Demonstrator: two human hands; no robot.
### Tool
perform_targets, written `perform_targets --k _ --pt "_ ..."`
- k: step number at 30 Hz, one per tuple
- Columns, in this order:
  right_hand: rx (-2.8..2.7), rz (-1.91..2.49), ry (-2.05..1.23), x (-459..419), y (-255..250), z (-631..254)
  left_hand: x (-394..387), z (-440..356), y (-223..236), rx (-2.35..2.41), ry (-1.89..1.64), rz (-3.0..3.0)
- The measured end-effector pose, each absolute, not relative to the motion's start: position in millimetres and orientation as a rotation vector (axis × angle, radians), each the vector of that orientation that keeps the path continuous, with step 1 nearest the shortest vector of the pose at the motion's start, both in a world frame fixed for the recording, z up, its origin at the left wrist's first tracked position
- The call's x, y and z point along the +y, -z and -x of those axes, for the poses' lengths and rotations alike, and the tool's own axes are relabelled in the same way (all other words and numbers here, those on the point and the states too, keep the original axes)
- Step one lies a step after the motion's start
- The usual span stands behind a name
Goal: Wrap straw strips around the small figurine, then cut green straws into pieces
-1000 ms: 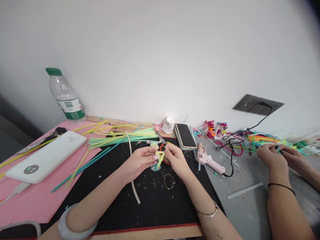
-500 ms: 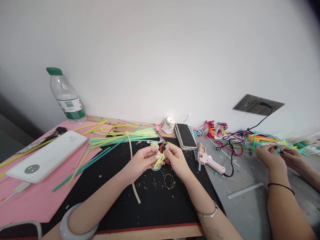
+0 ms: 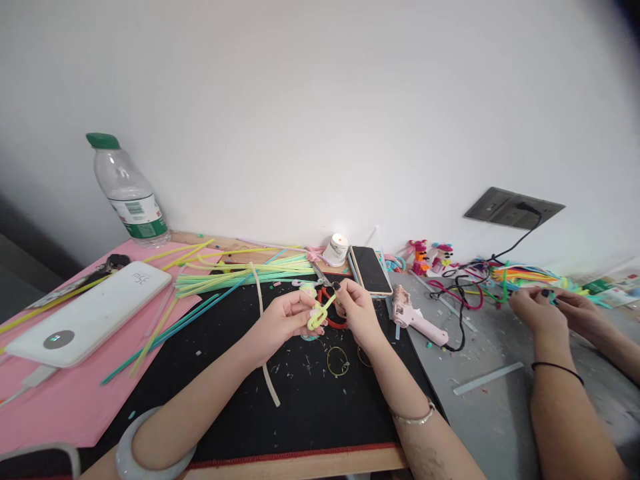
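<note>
Left fingers (image 3: 296, 303) and right fingers (image 3: 351, 293) pinch a pale yellow strip (image 3: 324, 312), looped at its lower end, straight above

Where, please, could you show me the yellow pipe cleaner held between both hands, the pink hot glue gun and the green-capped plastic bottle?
Yellow pipe cleaner (image 3: 328, 305): head view, on its straight stretch.
Pink hot glue gun (image 3: 420, 322): head view, on its handle.
Green-capped plastic bottle (image 3: 134, 208): head view, on its label.

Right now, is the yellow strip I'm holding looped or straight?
Looped: the yellow strip curves back on itself at your left hand.
</note>
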State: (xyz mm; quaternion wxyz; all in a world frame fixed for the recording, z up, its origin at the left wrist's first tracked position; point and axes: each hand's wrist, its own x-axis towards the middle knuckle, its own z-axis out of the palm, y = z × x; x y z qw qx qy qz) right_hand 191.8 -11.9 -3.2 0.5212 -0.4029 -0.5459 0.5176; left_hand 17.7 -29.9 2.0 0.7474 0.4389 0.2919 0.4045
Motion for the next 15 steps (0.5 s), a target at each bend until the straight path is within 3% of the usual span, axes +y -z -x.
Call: perform_targets --k 10,15 --pt "-1.243 0.977 -1.103 -9.8 2.3 -196.6 -32.3 -17.9 -8.0 0.663 -0.811 -1.006" --pt "-1.105 0.839 -1.384 -14.0 -2.5 -190.2 -30.2 -18.3 -4.6 0.688 -0.874 -1.037"
